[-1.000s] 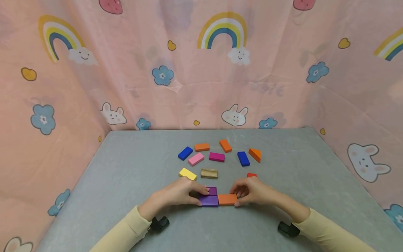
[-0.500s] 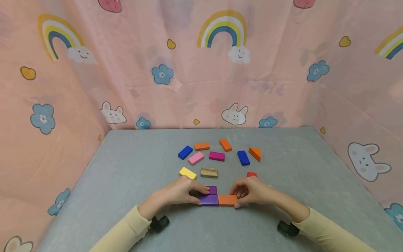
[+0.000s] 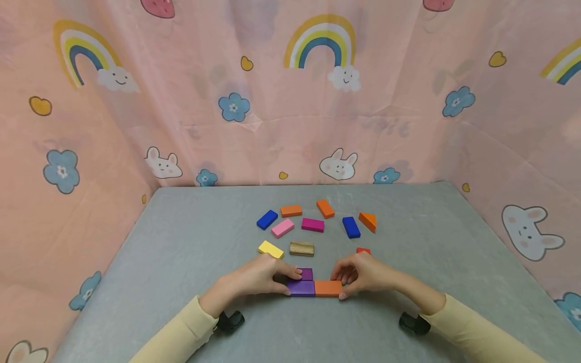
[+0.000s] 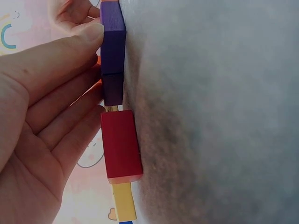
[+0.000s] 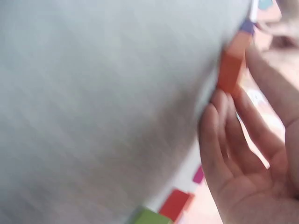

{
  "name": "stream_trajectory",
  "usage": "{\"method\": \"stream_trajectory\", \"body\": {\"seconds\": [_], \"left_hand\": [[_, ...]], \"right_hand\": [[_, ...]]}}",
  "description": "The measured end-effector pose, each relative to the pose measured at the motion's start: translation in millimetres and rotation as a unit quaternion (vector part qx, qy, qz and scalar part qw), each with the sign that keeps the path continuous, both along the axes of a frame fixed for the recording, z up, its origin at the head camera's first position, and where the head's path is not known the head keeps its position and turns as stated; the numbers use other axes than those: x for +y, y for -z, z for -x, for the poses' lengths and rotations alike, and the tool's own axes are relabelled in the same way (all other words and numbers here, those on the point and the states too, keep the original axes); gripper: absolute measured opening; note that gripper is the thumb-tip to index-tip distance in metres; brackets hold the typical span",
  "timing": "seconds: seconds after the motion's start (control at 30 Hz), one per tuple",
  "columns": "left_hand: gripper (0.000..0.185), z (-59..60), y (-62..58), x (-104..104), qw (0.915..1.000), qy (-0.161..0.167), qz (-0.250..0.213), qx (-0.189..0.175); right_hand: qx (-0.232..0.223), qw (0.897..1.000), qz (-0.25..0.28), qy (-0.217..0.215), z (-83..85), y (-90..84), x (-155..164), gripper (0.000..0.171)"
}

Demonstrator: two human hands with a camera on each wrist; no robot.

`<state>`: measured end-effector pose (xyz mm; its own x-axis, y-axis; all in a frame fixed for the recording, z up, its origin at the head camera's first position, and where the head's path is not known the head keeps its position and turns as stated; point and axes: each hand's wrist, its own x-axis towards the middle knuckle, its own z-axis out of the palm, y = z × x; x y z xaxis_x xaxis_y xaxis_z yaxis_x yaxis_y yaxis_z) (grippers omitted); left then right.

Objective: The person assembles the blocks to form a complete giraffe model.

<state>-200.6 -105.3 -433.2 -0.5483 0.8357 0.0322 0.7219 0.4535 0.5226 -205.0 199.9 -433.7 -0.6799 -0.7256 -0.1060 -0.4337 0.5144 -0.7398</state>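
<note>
Near the middle of the grey table, a purple block (image 3: 301, 289) lies end to end against an orange block (image 3: 329, 288). A darker purple block (image 3: 307, 274) touches the purple one's far side. My left hand (image 3: 256, 276) holds the purple pair, thumb at the near block's left corner, fingertips over the darker one. With thumb and fingers, my right hand (image 3: 369, 275) pinches the orange block's right end. In the left wrist view, a red block (image 4: 121, 147) sits by the left fingertips; the head view hides it behind that hand.
Beyond my hands lie a yellow block (image 3: 271, 250), a wood-grained block (image 3: 301, 249), a magenta block (image 3: 312, 225), a pink block (image 3: 283, 228) and several blue and orange ones. A green block (image 5: 149, 217) shows in the right wrist view. Patterned pink cloth (image 3: 281, 136) surrounds the table.
Both hands and the blocks stay practically where they were. The right wrist has shifted very slightly; the head view has tilted a little.
</note>
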Motion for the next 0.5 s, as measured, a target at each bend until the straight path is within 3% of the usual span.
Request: {"method": "stream_trajectory", "body": {"seconds": [0.13,0.27,0.37,0.5], "left_hand": [[0.037,0.6,-0.9,0.5,1.0000,0.002,-0.001,-0.005],[0.037,1.3,0.7,0.2,1.0000,0.004,-0.002,-0.007],[0.037,1.5,2.2,0.1,1.0000,0.005,-0.001,-0.004],[0.037,1.0,2.5,1.1,1.0000,0.004,-0.001,-0.005]], "right_hand": [[0.004,1.000,0.011,0.026,14.1,-6.8,0.1,0.035],[0.044,0.996,0.031,0.065,31.0,-11.3,-7.7,0.036],[0.071,0.994,0.021,0.079,41.2,-11.4,-17.6,0.036],[0.070,0.994,0.003,0.082,51.0,-8.0,-30.7,0.035]]}}
